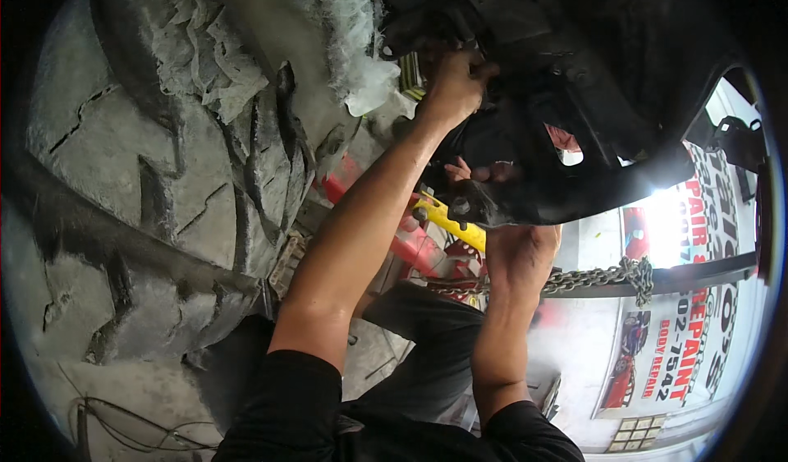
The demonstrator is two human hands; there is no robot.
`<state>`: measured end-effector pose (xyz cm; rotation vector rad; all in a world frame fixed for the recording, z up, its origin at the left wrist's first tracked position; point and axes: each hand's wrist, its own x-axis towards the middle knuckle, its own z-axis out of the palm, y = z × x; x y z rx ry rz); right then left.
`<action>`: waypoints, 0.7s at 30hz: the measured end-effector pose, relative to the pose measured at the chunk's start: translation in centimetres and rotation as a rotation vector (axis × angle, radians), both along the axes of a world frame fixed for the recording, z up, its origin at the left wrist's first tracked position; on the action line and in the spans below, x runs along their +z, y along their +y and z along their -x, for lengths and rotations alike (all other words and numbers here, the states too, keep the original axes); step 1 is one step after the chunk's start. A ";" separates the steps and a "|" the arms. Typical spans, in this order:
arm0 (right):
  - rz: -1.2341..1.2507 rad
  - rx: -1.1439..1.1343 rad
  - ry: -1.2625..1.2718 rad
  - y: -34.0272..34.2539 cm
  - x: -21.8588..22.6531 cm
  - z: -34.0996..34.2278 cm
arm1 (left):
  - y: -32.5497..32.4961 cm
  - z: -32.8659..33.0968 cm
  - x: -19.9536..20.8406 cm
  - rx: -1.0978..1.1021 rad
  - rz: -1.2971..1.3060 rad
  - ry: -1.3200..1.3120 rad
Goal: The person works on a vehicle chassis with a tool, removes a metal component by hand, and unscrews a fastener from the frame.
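Clearly, the big treaded tyre (164, 183) fills the left of the frame, grey with dust; its rough blocks could scrape the left forearm (353, 232) if that arm swung outward. Next in bulk, the black metal part (533, 68) spans the upper right. Were it to shift, its lower edge could pinch the right hand (523, 248), which reaches up behind that edge with fingertips showing above; the hold is mostly hidden, so I cannot tell whether it is clamped. A banner (657, 330) hangs at far right. Pale shaggy material (359, 43) hangs at upper centre near the left hand (454, 88), whose fingers curl at the black metal; blur leaves unclear whether they grip anything, and a poor hold could let them slip. A chain (591, 279) crosses right of centre, and a yellow bar (453, 222) between the forearms might limit room. Smallest, a bolt-like knob (460, 206) sits on the edge's left end.
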<state>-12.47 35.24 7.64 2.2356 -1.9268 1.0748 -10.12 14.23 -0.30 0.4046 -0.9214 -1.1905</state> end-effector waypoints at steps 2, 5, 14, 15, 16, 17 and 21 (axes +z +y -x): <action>-0.159 0.320 -0.970 0.2 0.2 0.0 | 0.0 0.1 -0.2 0.014 -0.016 0.021; -0.173 0.315 -0.999 0.1 0.3 -0.1 | -0.3 0.0 -0.4 -0.202 -0.005 0.307; -0.189 0.346 -0.936 -0.3 -0.2 0.7 | -0.3 -0.4 -0.2 -0.131 -0.085 0.184; -0.192 0.355 -0.928 -0.3 -0.2 0.8 | -0.3 -0.4 -0.3 -0.239 -0.069 0.253; -0.172 0.343 -0.942 -0.3 -0.3 0.9 | -0.5 -0.4 -0.3 -0.366 -0.103 0.308; -0.151 0.331 -0.954 -0.3 -0.5 0.9 | -0.6 -0.4 -0.3 -0.348 -0.051 0.322; -0.147 0.237 -0.997 -0.4 -0.6 0.9 | -1.3 -0.6 -0.2 -0.059 0.025 -0.022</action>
